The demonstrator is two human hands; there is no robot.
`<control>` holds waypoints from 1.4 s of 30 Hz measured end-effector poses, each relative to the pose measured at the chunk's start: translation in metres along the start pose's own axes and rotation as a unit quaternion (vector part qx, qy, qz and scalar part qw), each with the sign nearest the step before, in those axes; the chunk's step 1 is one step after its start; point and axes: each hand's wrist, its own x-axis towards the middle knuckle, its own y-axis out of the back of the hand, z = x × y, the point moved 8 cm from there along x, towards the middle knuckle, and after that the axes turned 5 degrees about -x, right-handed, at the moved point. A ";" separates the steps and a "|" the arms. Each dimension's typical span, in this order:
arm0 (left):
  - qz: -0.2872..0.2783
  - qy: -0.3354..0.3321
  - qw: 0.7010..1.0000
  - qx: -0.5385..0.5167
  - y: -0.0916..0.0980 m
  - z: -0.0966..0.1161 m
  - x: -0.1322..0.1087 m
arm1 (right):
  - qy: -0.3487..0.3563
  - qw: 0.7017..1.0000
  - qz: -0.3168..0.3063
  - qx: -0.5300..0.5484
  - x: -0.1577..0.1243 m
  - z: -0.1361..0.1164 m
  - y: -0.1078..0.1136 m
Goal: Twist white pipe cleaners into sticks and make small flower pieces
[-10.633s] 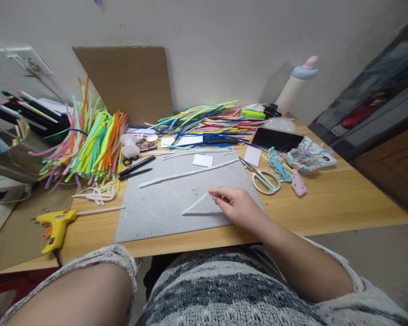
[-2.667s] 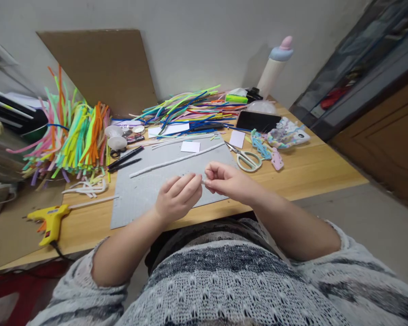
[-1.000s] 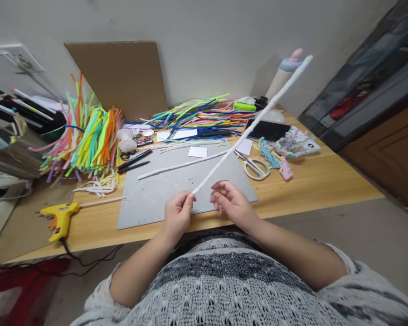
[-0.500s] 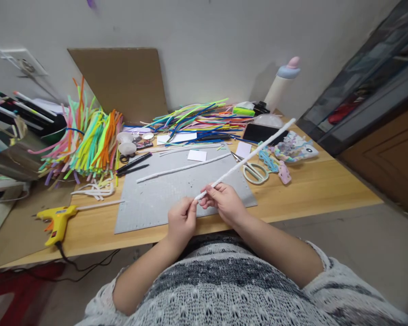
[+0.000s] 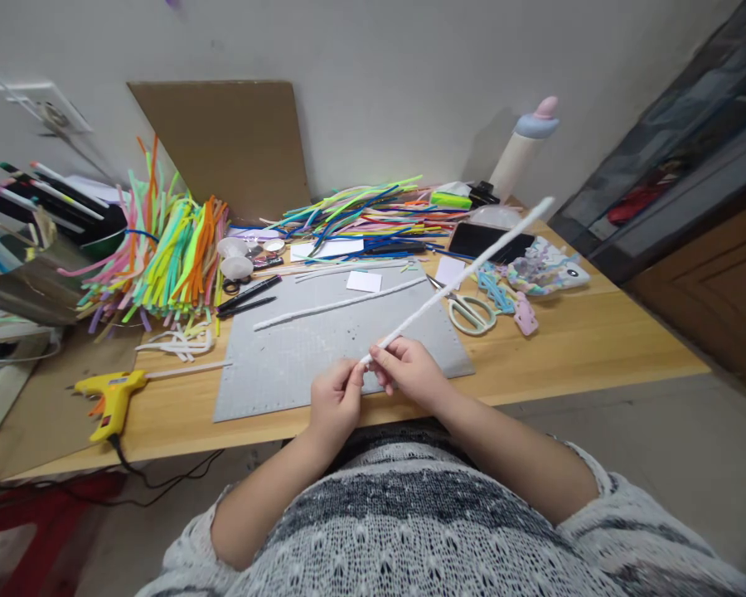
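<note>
A long white pipe cleaner [image 5: 466, 274] slants up to the right from my two hands. My left hand [image 5: 336, 396] pinches its lower end between thumb and fingers. Just beside it, my right hand [image 5: 409, 367] is closed on the same stem a little higher up. Both hands are held over the front edge of a grey cutting mat [image 5: 249, 390]. Another white fuzzy stem [image 5: 341, 305] lies across the mat, below a small white card [image 5: 364, 282]. Scissors with pale green handles [image 5: 472, 315] rest at the mat's right edge, behind the held stem.
A yellow glue gun [image 5: 113, 398] lies at the left, its cord hanging off the table. Bundled colourful pipe cleaners [image 5: 180, 257] stand behind it, and loose ones [image 5: 360, 215] lie along the wall. Black pens [image 5: 249, 297], a phone [image 5: 488, 242] and a white bottle [image 5: 522, 153] are also there.
The upper end of the white pipe cleaner has swung slightly upward. My right hand has shifted a little along the stem, while my left hand keeps its pinch. The view has moved slightly.
</note>
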 end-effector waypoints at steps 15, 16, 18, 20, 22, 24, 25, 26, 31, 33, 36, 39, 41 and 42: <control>-0.339 0.263 0.844 -0.321 -0.031 -0.007 -0.003 | -0.041 0.973 -0.227 0.018 0.002 -0.017 -0.012; -0.342 0.285 0.819 -0.363 -0.034 -0.008 -0.006 | -0.039 0.971 -0.231 0.043 0.002 -0.016 -0.013; -0.340 0.317 0.773 -0.433 -0.040 -0.009 -0.011 | -0.034 0.967 -0.234 0.089 0.001 -0.015 -0.014; -0.321 0.340 0.740 -0.483 -0.045 -0.010 -0.015 | -0.026 0.963 -0.240 0.121 0.000 -0.014 -0.015; -0.295 0.358 0.721 -0.515 -0.049 -0.010 -0.017 | -0.007 0.959 -0.250 0.134 -0.001 -0.017 -0.016; -0.273 0.367 0.716 -0.528 -0.052 -0.009 -0.020 | 0.016 0.957 -0.258 0.131 -0.002 -0.020 -0.016; -0.263 0.365 0.719 -0.530 -0.052 -0.009 -0.021 | 0.025 0.957 -0.261 0.126 -0.002 -0.022 -0.016; -0.253 0.362 0.725 -0.529 -0.052 -0.009 -0.021 | 0.030 0.957 -0.263 0.120 -0.002 -0.022 -0.017; -0.177 0.329 0.814 -0.445 -0.039 -0.018 -0.019 | 0.056 0.978 -0.174 0.101 0.001 -0.026 -0.008; -0.149 0.315 0.848 -0.398 -0.032 -0.021 -0.018 | 0.067 0.980 -0.137 0.130 0.001 -0.029 -0.004; -0.136 0.307 0.865 -0.373 -0.030 -0.024 -0.018 | 0.041 0.969 -0.172 0.170 -0.003 -0.023 -0.016; -0.135 0.315 0.853 -0.393 -0.034 -0.028 -0.021 | 0.017 0.966 -0.172 0.194 -0.002 -0.007 -0.024; -0.130 0.326 0.840 -0.414 -0.036 -0.032 -0.023 | 0.023 0.966 -0.147 0.212 -0.001 0.002 -0.025; -0.127 0.329 0.835 -0.422 -0.037 -0.033 -0.025 | 0.026 0.965 -0.139 0.219 0.000 0.005 -0.026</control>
